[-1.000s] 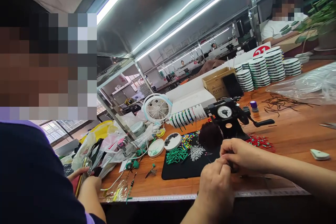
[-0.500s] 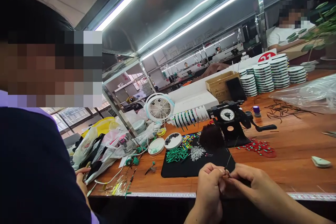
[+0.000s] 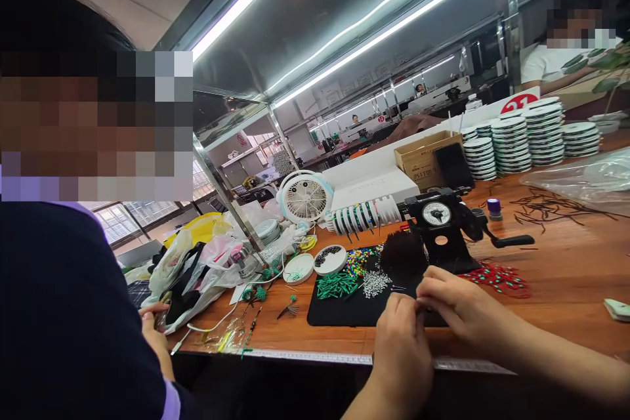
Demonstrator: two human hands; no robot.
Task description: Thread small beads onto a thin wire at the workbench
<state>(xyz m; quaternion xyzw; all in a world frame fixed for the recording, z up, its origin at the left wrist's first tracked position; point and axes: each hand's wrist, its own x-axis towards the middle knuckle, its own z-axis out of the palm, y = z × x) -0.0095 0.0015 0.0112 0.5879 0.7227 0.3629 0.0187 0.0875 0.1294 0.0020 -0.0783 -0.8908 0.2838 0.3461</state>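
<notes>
My left hand (image 3: 402, 341) is closed, its fingertips pinched together just over the front edge of the black mat (image 3: 339, 316). My right hand (image 3: 455, 298) is pinched too and meets the left at the fingertips. Whatever they hold between them is too small and hidden to make out. Green tube-like pieces (image 3: 337, 285), small clear-silver pieces (image 3: 377, 283) and multicoloured beads (image 3: 358, 262) lie on the mat beyond my hands. A dark bristly bundle (image 3: 404, 256) sits behind them, below a black hand-cranked device (image 3: 440, 226) with a dial.
White reels (image 3: 361, 215) sit on the device's shaft. Round white dishes (image 3: 331, 261), a fan (image 3: 305, 198) and bagged items (image 3: 197, 275) are to the left. Stacked spools (image 3: 512, 141), red cords (image 3: 504, 279) and dark strands (image 3: 551, 207) are to the right. A co-worker (image 3: 73, 302) sits close at left.
My right hand has risen, its fingers now bent over the left fingertips. The dark strand seen between my hands before is hidden now. The view has shifted slightly left.
</notes>
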